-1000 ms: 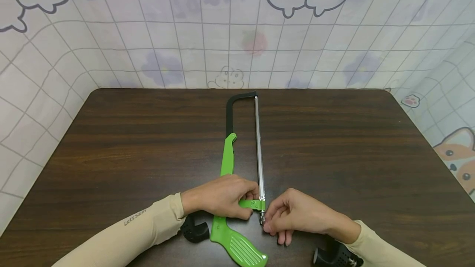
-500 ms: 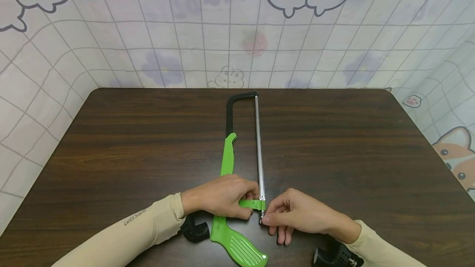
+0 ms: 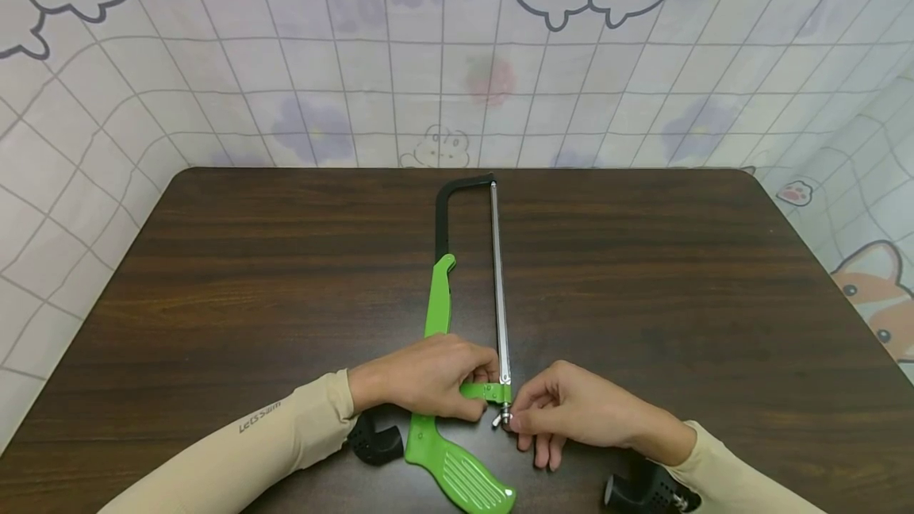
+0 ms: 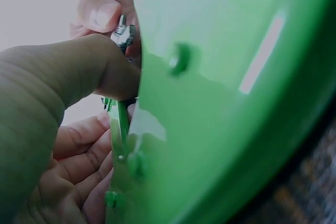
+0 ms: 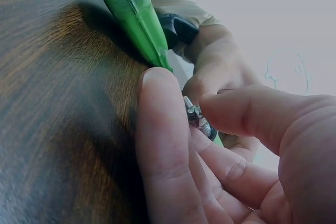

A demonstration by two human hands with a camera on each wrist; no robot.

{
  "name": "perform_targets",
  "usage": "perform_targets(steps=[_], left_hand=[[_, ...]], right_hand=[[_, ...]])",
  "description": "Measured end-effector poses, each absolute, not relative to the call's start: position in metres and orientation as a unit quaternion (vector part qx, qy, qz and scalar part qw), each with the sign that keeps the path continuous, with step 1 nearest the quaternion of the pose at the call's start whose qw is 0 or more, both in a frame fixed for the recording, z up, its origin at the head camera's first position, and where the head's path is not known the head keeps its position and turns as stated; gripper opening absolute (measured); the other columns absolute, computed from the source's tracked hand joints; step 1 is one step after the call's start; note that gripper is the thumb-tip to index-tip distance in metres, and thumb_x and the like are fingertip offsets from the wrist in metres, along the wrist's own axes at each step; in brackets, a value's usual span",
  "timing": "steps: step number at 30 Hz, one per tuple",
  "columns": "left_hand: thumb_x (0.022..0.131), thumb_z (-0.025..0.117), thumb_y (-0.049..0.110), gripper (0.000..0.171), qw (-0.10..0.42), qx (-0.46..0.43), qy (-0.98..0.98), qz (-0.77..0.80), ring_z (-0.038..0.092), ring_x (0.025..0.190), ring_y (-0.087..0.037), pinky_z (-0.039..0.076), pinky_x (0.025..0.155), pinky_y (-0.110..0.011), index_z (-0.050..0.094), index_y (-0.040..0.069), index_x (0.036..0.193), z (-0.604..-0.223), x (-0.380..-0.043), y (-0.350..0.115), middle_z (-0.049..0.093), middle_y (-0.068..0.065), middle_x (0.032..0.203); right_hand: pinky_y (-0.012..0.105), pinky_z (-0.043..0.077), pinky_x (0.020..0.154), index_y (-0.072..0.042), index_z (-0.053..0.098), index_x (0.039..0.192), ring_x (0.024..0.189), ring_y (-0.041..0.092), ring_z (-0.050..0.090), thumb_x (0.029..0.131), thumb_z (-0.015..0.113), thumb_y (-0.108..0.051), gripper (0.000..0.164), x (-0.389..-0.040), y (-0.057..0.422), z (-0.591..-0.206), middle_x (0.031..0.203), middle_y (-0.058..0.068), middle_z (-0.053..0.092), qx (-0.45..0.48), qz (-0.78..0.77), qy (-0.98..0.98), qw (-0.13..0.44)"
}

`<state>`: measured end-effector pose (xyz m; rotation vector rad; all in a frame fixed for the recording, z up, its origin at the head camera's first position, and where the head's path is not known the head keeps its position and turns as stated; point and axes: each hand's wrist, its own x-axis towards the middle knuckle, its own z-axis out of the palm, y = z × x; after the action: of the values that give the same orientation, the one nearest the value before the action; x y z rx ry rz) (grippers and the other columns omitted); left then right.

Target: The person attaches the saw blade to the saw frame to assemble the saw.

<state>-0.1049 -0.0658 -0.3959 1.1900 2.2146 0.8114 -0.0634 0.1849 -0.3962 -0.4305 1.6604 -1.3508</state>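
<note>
A hacksaw (image 3: 439,308) lies on the table, with a green handle, a black front frame and a silver blade bar (image 3: 498,284) along its right side. My left hand (image 3: 435,375) grips the green frame above the handle, by the short green cross arm (image 3: 485,393). At the near end of the blade sits a metal wing nut (image 3: 502,417) on a threaded bolt. My right hand (image 3: 571,411) pinches that nut between thumb and fingers, its other fingers curled below. In the right wrist view, the thumb tip is right at the wing nut (image 5: 194,111).
The dark wooden table (image 3: 678,276) extends around the saw on all sides. Behind it hangs a white checked cloth (image 3: 400,62) with cartoon prints. Black wrist devices (image 3: 374,443) sit beneath both wrists, the left one close to the saw's handle.
My right thumb has shifted over the wing nut and back, and the nut has turned, so one wing now points left. The left hand and the hacksaw have stayed in place.
</note>
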Motion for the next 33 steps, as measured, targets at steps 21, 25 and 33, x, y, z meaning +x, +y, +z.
perform_targets(steps=[21,25,33], left_hand=[[0.087,0.068,0.018,0.015,0.253,0.437,0.809,0.3,0.042,0.062,0.003,0.036,0.06,-0.014,0.067,0.018,0.102,-0.3929,-0.1042,-0.0669,0.054,0.011,0.074],[0.087,0.068,0.018,0.015,0.253,0.436,0.81,0.3,0.043,0.062,0.002,0.036,0.061,-0.014,0.068,0.018,0.102,-0.393,-0.1042,-0.0668,0.054,0.011,0.075],[0.088,0.068,0.019,0.015,0.257,0.433,0.81,0.299,0.043,0.062,0.002,0.037,0.061,-0.015,0.068,0.018,0.102,-0.3929,-0.1042,-0.0669,0.055,0.011,0.075]], right_hand=[[0.039,0.062,0.06,0.001,0.074,0.105,0.066,0.008,0.072,0.103,0.059,-0.016,0.022,-0.0632,0.1856,-0.3966,0.081,0.007,0.072,-0.192,-0.544,0.677,0.457],[0.043,0.062,0.06,0.0,0.074,0.103,0.064,0.008,0.072,0.102,0.061,-0.016,0.021,-0.0625,0.1847,-0.3969,0.079,0.006,0.072,-0.188,-0.542,0.683,0.453],[0.041,0.062,0.058,-0.001,0.074,0.097,0.061,0.01,0.071,0.101,0.064,-0.02,0.022,-0.0613,0.1818,-0.397,0.076,0.005,0.072,-0.176,-0.535,0.695,0.447]])
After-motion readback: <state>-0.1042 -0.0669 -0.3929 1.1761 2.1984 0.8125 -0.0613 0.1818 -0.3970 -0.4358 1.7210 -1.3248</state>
